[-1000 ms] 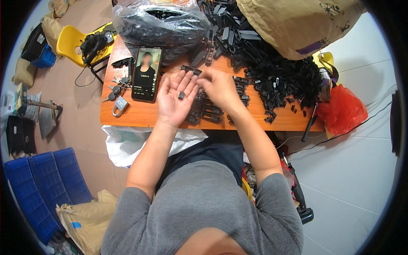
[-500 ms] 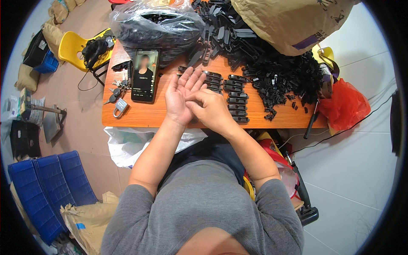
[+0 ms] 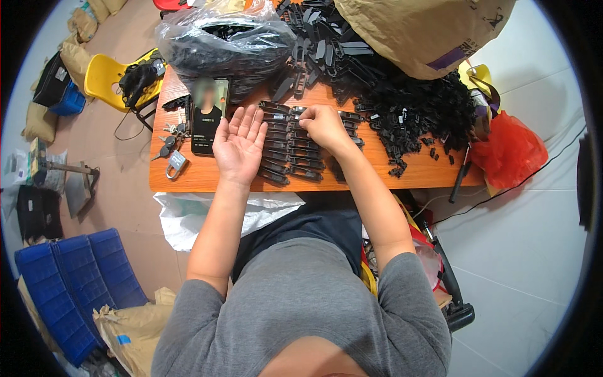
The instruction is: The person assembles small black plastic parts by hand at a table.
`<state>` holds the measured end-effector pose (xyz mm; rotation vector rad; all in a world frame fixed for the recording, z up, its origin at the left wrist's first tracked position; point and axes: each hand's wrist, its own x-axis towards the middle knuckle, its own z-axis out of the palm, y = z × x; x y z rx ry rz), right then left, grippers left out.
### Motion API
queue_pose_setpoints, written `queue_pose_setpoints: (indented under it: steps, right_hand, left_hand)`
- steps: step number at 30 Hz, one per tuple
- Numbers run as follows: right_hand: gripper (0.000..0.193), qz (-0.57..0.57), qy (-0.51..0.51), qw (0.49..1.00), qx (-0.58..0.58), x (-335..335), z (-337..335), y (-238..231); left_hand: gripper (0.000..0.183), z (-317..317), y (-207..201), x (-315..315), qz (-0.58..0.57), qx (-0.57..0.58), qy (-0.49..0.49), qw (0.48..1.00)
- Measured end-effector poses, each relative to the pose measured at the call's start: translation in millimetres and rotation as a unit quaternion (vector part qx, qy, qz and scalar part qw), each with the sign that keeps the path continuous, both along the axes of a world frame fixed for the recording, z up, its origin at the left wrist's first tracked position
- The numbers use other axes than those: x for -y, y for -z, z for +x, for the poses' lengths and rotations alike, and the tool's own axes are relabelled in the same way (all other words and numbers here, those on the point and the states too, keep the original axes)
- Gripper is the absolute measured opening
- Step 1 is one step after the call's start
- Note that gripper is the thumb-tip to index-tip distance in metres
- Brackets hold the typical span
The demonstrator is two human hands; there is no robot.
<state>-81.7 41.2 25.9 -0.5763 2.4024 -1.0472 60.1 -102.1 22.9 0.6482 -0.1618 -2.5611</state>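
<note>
My left hand lies palm up above the table's near edge, fingers stretched out, with nothing I can make out on the palm. My right hand is over the rows of slim black plastic parts, thumb and fingertips pinched together at one of the upper ones. Whatever sits in that pinch is too small or hidden to name. The parts lie side by side in neat columns, some covered by my right hand and wrist. Close by my left fingers is a phone with its screen lit.
A heap of small black pieces spreads to the right, with longer black parts behind. A clear plastic bag stands far left and a brown paper sack far right. Keys, a padlock and a red bag lie around.
My hands have come apart: the right moved away from the left palm to the right, over the rows, and the left shifted left, uncovering more of the black parts.
</note>
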Motion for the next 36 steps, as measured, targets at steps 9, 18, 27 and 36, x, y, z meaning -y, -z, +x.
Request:
queue_pose_setpoints:
  steps: [9, 18, 27, 36]
  right_hand:
    - [0.015, 0.074, -0.025, 0.995, -0.063, 18.0, 0.1, 2.0]
    - [0.021, 0.044, 0.007, 0.989, -0.143, -11.9, 28.5, -40.5]
    - [0.019, -0.041, 0.082, 0.994, -0.057, -69.4, 39.0, -39.1]
    - [0.018, -0.097, 0.091, 0.991, -0.023, -69.5, 32.6, -33.6]
  left_hand:
    - [0.039, -10.6, -13.3, 24.2, -0.047, -0.012, 0.011, 0.999]
    - [0.026, -170.5, -101.0, 180.2, -0.845, 0.329, 0.035, 0.42]
    - [0.054, -233.8, -49.8, 213.1, -0.854, 0.297, 0.426, -0.026]
    - [0.03, -217.0, -77.7, 193.3, -0.89, 0.341, 0.289, -0.088]
